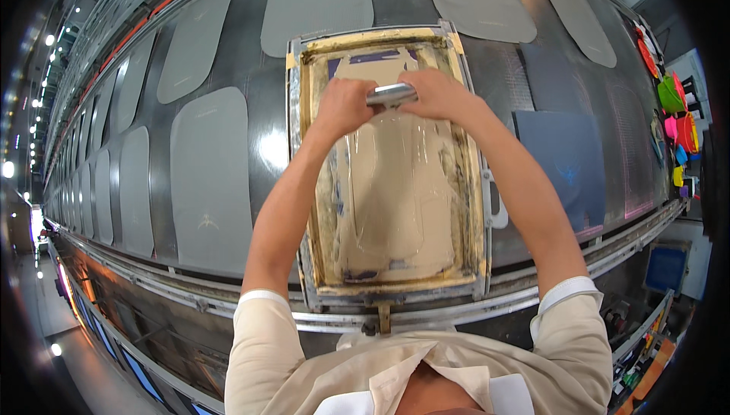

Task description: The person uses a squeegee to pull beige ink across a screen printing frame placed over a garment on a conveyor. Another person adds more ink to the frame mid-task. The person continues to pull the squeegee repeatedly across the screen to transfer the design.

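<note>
a metal bar (391, 95) is gripped at its left end by the left hand (346, 105) and at its right end by the right hand (435, 94); both are closed, with the fingers curled around it. the bar is held crosswise over the far half of a frame (395, 291), and both forearms are stretched forward above its sides. whatever is fixed beneath the bar cannot be told.

the inside of the frame is largely coated with beige paste (380, 187), smooth along the middle and ridged toward the sides. at the far end, a purple patch (365, 58) is left partly bare. the frame's inner edges are stained yellowish, and a white loop handle (498, 213) is fitted on its right side.

the frame is set on a long dark worktop (266, 88), beside the near rail (426, 315). grey panels (210, 172) are laid out in rows to the left and along the far side. to the right, a blue panel (563, 164) is marked with a pale emblem, and brightly coloured tubs (669, 94) are gathered beyond the worktop's right end.
</note>
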The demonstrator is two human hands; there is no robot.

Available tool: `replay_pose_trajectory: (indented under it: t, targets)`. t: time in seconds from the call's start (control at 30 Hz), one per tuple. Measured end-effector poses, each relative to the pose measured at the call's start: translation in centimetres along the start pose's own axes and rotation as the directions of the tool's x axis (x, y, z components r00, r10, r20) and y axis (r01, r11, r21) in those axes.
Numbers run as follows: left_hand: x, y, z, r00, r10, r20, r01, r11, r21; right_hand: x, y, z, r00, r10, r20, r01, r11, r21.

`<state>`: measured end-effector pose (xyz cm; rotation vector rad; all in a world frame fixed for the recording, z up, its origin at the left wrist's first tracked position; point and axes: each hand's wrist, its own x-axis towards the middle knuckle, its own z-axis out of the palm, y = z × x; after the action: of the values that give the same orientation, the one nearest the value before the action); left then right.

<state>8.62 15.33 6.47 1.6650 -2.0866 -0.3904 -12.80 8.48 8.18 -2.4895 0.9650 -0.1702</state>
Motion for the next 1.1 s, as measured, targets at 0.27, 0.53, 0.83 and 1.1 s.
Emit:
replay_pose_trajectory:
  t: [0.27,0.53,0.83,1.1]
  targets:
    - [11.7,-7.7,-1.4,0.982,-0.111,0.155,0.101,0.992,0.072,13.0,6.5,-1.9,0.995,0.05,0.091,-0.055,0.997,0.048]
    - [12.3,-9.4,0.1,0.982,-0.113,0.154,0.119,0.992,-0.032,15.1,7.8,-0.6,0.991,0.037,0.128,-0.037,0.999,0.002]
    - [1.2,-4.0,2.0,0.999,0.023,0.03,-0.026,0.997,0.076,4.0,2.8,3.3,0.995,-0.098,0.016,0.099,0.984,-0.151]
    - [-18.9,7.9,3.6,1.0,0.019,0.0,-0.019,0.999,-0.041,-15.7,-8.0,8.4,0.994,-0.089,0.057,0.09,0.996,-0.005]
